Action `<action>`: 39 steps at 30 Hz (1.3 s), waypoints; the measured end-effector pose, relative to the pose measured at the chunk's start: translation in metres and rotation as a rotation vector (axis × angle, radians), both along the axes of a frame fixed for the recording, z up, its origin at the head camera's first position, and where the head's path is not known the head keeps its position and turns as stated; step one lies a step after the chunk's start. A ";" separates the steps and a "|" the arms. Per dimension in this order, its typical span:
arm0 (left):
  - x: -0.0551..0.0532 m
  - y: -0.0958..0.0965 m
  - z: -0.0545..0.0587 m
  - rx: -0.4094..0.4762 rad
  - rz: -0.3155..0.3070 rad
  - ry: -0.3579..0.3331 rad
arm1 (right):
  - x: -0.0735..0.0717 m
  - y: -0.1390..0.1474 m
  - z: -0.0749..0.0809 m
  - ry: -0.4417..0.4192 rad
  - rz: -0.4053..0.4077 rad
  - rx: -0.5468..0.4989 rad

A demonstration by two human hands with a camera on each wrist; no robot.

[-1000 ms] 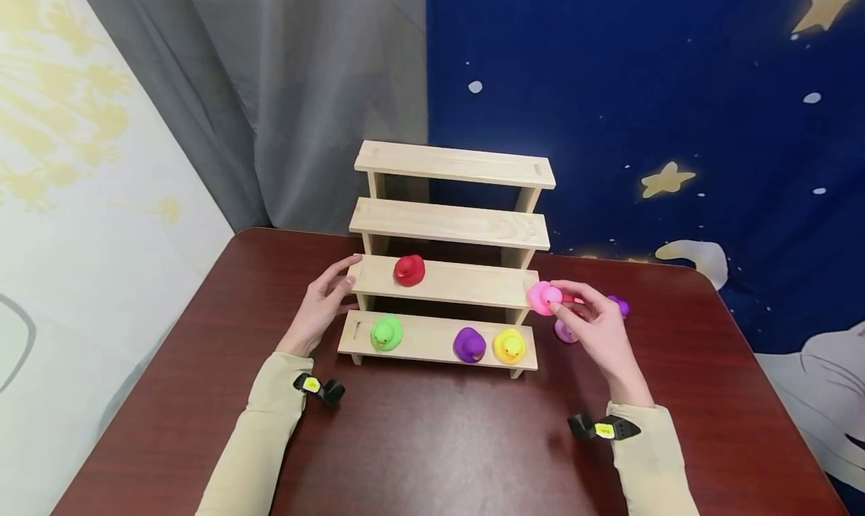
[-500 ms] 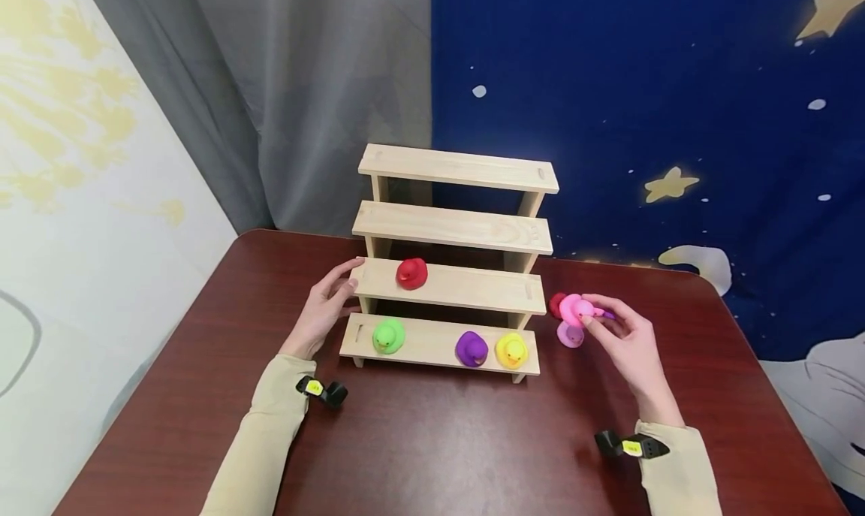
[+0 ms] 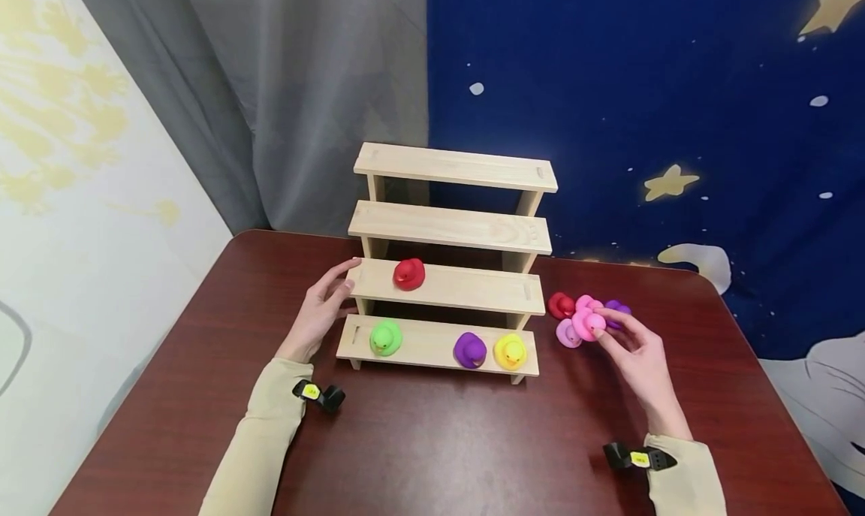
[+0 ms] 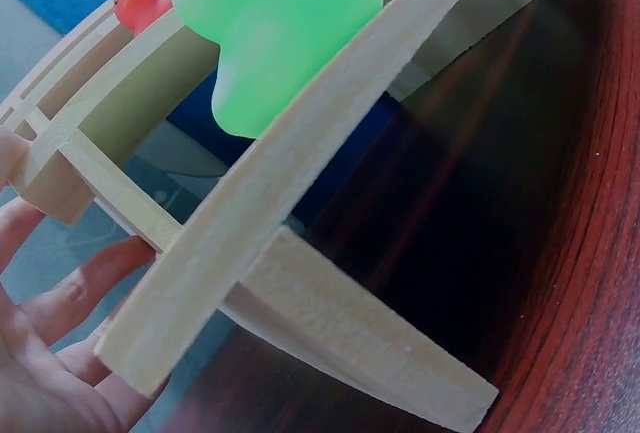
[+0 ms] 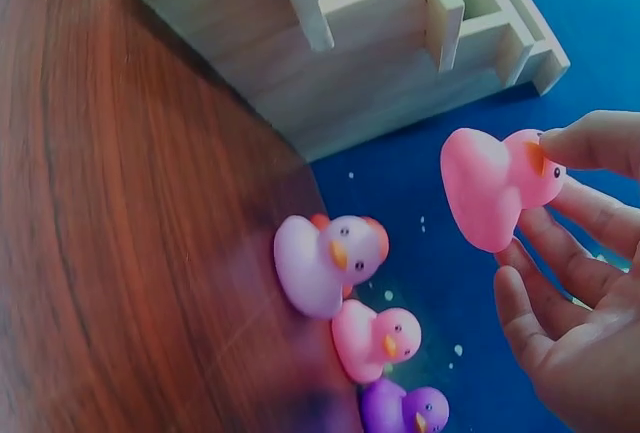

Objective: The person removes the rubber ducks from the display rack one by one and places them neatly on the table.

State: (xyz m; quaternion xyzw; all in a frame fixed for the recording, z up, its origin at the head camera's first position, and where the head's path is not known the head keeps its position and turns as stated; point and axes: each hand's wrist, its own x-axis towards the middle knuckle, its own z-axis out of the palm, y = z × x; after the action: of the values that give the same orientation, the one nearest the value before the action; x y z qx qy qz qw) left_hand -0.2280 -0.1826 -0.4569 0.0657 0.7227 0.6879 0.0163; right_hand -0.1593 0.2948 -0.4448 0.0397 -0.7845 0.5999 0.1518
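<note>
My right hand [image 3: 638, 358] pinches a pink rubber duck [image 5: 485, 188] by its head between thumb and fingers, raised off the table. Close below it, a lilac duck [image 5: 315, 263], a second pink duck [image 5: 370, 338], a purple duck [image 5: 400, 408] and a red duck [image 3: 561, 306] cluster on the table. My left hand [image 3: 317, 313] holds the left end of a tiered wooden shelf [image 3: 446, 285] at the second board from the bottom. That board carries a red duck [image 3: 408, 274]. On the lowest board sit a green duck [image 4: 270, 43], a purple duck [image 3: 470, 350] and a yellow duck [image 3: 510, 351].
The shelf stands on a dark red-brown table [image 3: 432, 441], its upper two boards rising toward the back. Behind the table hang a grey curtain [image 3: 324, 88] and a blue star-patterned cloth [image 3: 574, 125]. A pale patterned panel [image 3: 101, 200] is at the left.
My right hand has carried the pink duck rightward and down, from beside the second board's right end to above the ducks on the table. My left hand stays at the shelf.
</note>
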 end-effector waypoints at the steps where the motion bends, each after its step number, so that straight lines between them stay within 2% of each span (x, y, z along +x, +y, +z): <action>1: 0.000 0.000 0.000 0.000 0.001 -0.001 | 0.001 0.002 -0.001 0.000 0.000 -0.009; 5: 0.000 0.001 0.001 -0.005 -0.001 0.000 | 0.003 0.010 -0.005 0.002 -0.014 -0.032; 7: 0.001 0.001 0.001 -0.006 0.000 0.001 | 0.001 0.017 -0.013 0.017 -0.003 -0.061; 12: 0.001 0.003 0.002 -0.019 0.009 0.022 | -0.005 0.032 -0.033 0.023 0.002 -0.036; 15: 0.001 0.004 0.003 -0.031 0.011 0.039 | -0.005 0.033 -0.036 -0.001 -0.031 -0.017; 18: 0.002 0.004 0.005 -0.046 0.013 0.043 | -0.005 0.029 -0.033 -0.032 -0.074 -0.004; 23: 0.009 0.005 0.018 -0.055 0.011 0.050 | -0.008 0.025 -0.032 -0.080 -0.088 0.074; 25: 0.008 0.004 0.016 -0.051 0.002 0.060 | -0.010 0.026 -0.035 -0.092 -0.092 0.104; 26: 0.010 0.005 0.019 -0.051 0.000 0.058 | -0.011 0.027 -0.036 -0.098 -0.095 0.111; 30: 0.002 0.002 0.004 -0.061 0.020 0.080 | -0.014 0.029 -0.042 -0.107 -0.100 0.123; 34: -0.001 0.003 -0.001 -0.063 0.053 0.105 | -0.016 0.030 -0.047 -0.112 -0.084 0.136; 39: 0.001 0.006 -0.004 -0.060 0.064 0.107 | -0.013 0.032 -0.051 -0.146 -0.078 0.159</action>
State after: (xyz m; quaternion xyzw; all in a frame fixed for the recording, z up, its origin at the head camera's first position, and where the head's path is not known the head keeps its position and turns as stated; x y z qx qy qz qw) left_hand -0.2273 -0.1771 -0.4605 0.0790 0.7444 0.6617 -0.0425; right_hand -0.1723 0.3268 -0.4955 -0.0229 -0.8396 0.5307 0.1138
